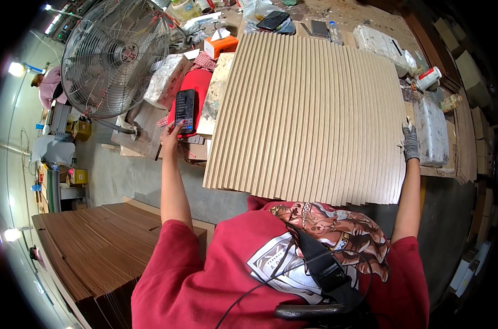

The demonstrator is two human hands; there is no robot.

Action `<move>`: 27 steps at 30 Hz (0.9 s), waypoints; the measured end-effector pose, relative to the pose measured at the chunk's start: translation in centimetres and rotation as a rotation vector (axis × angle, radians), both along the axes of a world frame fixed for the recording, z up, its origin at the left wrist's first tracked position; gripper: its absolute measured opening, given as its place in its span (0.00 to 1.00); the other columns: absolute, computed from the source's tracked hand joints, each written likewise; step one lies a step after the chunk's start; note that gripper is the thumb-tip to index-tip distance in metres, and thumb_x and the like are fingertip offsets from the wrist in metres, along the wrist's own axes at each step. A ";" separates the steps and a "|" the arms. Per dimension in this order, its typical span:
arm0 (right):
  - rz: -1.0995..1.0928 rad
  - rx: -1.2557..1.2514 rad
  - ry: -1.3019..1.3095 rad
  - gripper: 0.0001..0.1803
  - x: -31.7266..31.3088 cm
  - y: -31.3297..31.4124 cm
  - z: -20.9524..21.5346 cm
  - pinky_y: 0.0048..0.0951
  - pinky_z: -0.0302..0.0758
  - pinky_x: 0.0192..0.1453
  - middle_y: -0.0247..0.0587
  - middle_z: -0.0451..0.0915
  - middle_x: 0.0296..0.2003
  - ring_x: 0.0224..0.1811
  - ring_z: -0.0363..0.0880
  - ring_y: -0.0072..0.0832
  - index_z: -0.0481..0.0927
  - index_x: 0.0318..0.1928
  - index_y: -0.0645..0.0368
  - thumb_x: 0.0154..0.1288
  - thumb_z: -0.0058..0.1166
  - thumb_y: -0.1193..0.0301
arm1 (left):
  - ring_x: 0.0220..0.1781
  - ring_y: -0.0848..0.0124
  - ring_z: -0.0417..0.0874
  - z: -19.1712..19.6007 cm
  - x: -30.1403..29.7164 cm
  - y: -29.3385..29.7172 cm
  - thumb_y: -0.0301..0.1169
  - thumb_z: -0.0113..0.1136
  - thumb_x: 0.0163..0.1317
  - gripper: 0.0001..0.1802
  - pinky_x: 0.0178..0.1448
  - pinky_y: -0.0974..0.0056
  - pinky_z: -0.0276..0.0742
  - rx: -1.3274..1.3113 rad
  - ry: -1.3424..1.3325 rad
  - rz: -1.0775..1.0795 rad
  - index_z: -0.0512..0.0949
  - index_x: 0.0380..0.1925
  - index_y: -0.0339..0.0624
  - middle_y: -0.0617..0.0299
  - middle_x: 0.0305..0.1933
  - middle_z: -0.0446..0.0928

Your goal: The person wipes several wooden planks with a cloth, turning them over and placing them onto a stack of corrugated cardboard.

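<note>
A dark phone (185, 111) with a lit screen lies on a red cloth-like pad (201, 82). My bare left hand (172, 133) is at the phone's lower edge, a fingertip touching the screen and the fingers partly extended. A wide beige stack of thin boards (309, 118), overlapping in narrow steps like a fan, covers the middle of the table. My right hand (410, 143), in a grey glove with bare fingertips, rests along the stack's right edge with its fingers stretched forward.
A large wire-caged fan (117, 55) stands at the left. White-wrapped blocks (431, 131) flank the stack. A tissue box (220, 45), a second phone (272, 21) and a bottle (335, 33) sit behind it. Brown boards (106, 241) are piled at the lower left. A person (51, 88) is farther left.
</note>
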State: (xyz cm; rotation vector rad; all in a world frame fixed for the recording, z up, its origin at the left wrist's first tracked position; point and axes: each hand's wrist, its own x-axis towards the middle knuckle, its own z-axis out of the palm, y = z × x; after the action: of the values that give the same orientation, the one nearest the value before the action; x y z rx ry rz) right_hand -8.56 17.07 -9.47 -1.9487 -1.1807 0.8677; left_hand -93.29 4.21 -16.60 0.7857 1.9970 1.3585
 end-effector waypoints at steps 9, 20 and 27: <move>0.004 -0.005 0.022 0.33 0.1 0.9 -0.9 0.27 0.77 0.41 0.40 0.75 0.54 0.46 0.75 0.27 0.65 0.69 0.54 0.69 0.54 0.54 | 0.44 0.76 0.82 -1.4 -2.1 -0.4 0.33 0.71 0.57 0.20 0.51 0.71 0.75 0.044 -0.041 -0.019 0.82 0.48 0.35 0.62 0.44 0.83; 0.009 -0.036 0.049 0.38 0.8 1.5 -2.0 0.33 0.74 0.55 0.45 0.68 0.65 0.63 0.68 0.36 0.59 0.73 0.54 0.68 0.54 0.52 | 0.42 0.78 0.81 -1.0 -1.9 -0.7 0.35 0.73 0.55 0.21 0.50 0.73 0.74 0.002 0.004 0.069 0.83 0.47 0.36 0.64 0.42 0.83; 0.024 -0.015 0.032 0.36 1.6 1.1 -1.9 0.35 0.75 0.53 0.43 0.68 0.64 0.61 0.69 0.35 0.60 0.72 0.51 0.68 0.53 0.55 | 0.46 0.76 0.81 0.8 0.3 -0.3 0.32 0.70 0.58 0.18 0.53 0.71 0.74 0.079 -0.142 0.006 0.82 0.47 0.36 0.62 0.44 0.83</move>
State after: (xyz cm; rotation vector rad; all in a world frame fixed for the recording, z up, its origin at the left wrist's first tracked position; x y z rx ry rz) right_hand -6.96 18.21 -11.36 -1.9290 -1.1843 0.9197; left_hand -93.03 3.95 -15.76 0.6982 1.8472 1.4623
